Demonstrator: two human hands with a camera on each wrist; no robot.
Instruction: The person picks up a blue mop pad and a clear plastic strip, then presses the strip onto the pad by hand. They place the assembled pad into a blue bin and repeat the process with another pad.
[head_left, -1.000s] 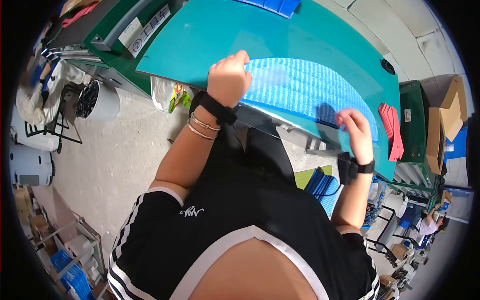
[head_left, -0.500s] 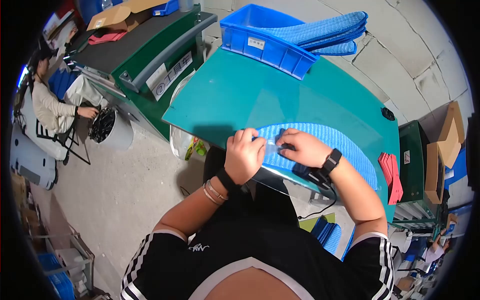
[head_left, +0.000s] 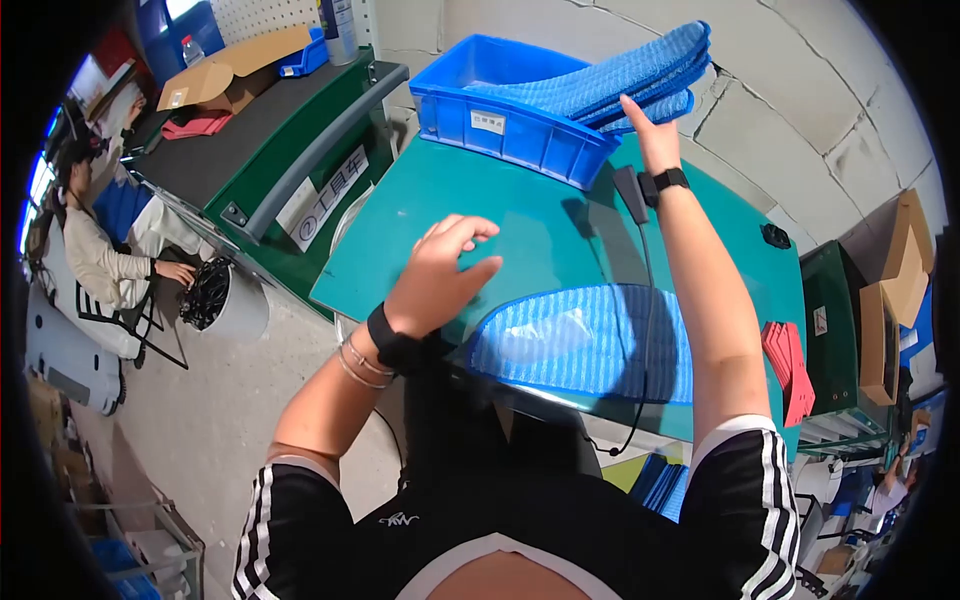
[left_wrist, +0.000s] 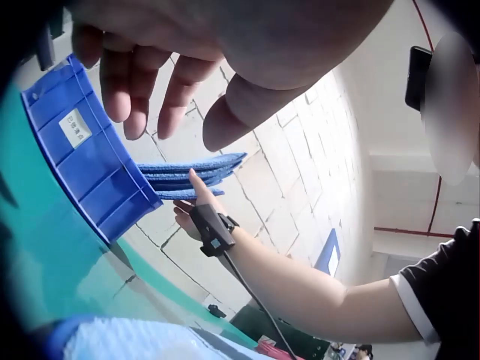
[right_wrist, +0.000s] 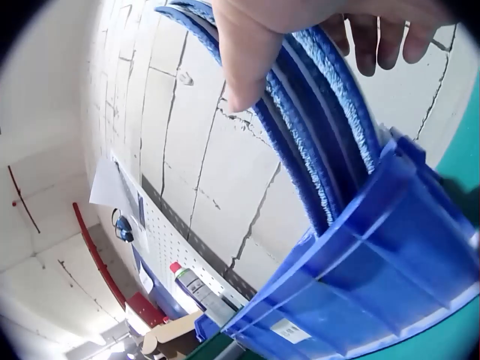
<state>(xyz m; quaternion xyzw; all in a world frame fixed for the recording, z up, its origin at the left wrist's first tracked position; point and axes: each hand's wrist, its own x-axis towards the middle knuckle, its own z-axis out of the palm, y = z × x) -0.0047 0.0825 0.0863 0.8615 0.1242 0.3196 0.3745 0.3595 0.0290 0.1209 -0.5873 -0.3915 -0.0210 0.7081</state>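
Note:
My right hand (head_left: 659, 148) is at the overhanging end of a stack of blue mop pads (right_wrist: 311, 105), which juts from a blue plastic bin (head_left: 520, 140). In the right wrist view its thumb lies along one side of the stack, with the other fingers extended past the opposite side. My left hand (head_left: 440, 272) hovers over the near left of the green table, its fingers loosely bent and holding nothing. Below and right of it, a blue striped mop pad (head_left: 610, 355) lies flat, with a clear plastic piece (head_left: 545, 335) on top.
Red flat pieces (head_left: 788, 370) lie at the table's right edge, near a small black bundle (head_left: 775, 236). A cable (head_left: 648, 300) trails from my right wrist across the pad. A green tool cart (head_left: 290, 150) stands left, and a person (head_left: 100, 220) sits beyond it.
Both hands came together over the plastic piece on the pad, then parted. My right hand has moved up to the stack in the bin; my left has drawn back leftward, leaving the plastic on the pad.

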